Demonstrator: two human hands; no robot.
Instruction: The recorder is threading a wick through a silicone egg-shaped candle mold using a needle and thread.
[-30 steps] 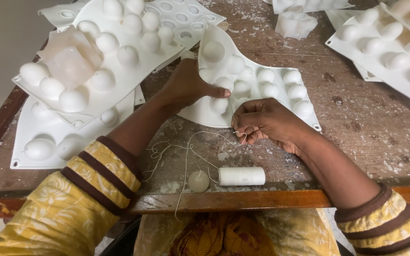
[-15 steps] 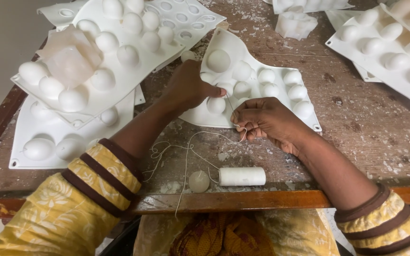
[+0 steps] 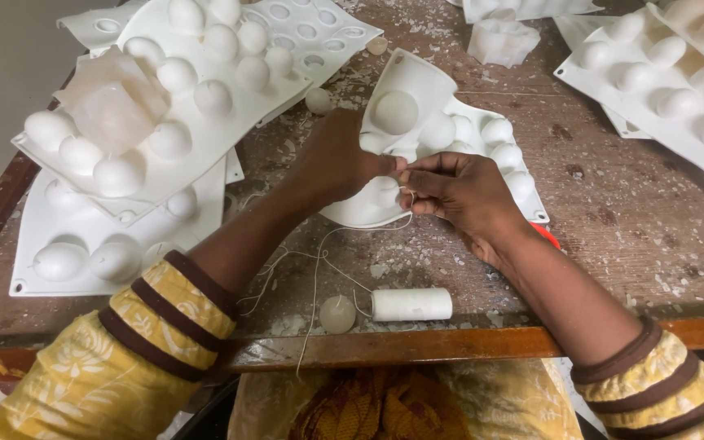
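A white silicone mould point(image 3: 429, 90) with round domes lies tilted on the worn wooden table point(image 3: 613, 220). My left hand point(image 3: 340, 159) grips its near edge and lifts it. My right hand point(image 3: 462, 191) is beside it, fingertips pinched on a thin white string point(image 3: 319, 261) right at the mould's edge. The string trails down to a white spool of thread point(image 3: 411, 304) lying near the table's front edge. A small round wax ball point(image 3: 337, 314) sits just left of the spool.
Stacked white dome moulds point(image 3: 165, 106) fill the left side, with a translucent wax block point(image 3: 112, 102) on top. More moulds point(image 3: 670, 73) lie at the far right. A red object point(image 3: 544, 236) peeks from under my right wrist. Wax flakes litter the table.
My right hand moved up from the table to the mould's edge, drawing the string with it. The left hand shifted right and tilted the mould higher.
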